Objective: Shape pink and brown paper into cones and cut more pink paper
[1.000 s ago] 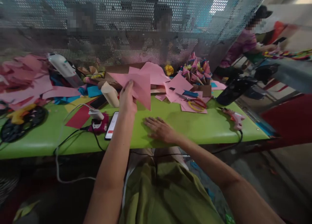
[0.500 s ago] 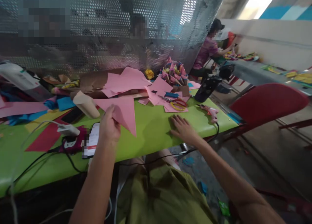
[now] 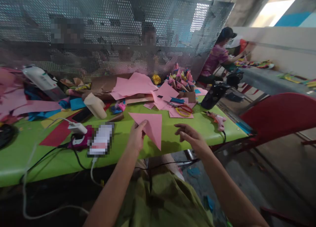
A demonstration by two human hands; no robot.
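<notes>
My left hand (image 3: 137, 135) pinches the left side of a triangular piece of pink paper (image 3: 153, 125), held just above the green tabletop (image 3: 118, 131). One corner of the paper points down toward me. To the right, my right hand (image 3: 189, 136) hovers over the table near its front edge, fingers apart and nothing in them. Beyond the hands, scissors with red and yellow handles (image 3: 184, 110) lie on loose pink paper sheets (image 3: 165, 94). A pink hot glue gun (image 3: 218, 120) rests on the table to the right of my right hand.
A phone (image 3: 101, 138) and a magenta power strip (image 3: 81, 139) with cords sit at left. Behind them stand a paper roll (image 3: 94, 105) and a white bottle (image 3: 43, 80). A dark tumbler (image 3: 213, 96) tilts at the far right. A red chair (image 3: 278, 118) and a seated person (image 3: 217, 57) are beyond.
My left hand has moved right with the pink paper, uncovering the phone. My right hand has lifted off the tabletop, its fingers now slightly curled. The camera view has shifted a little.
</notes>
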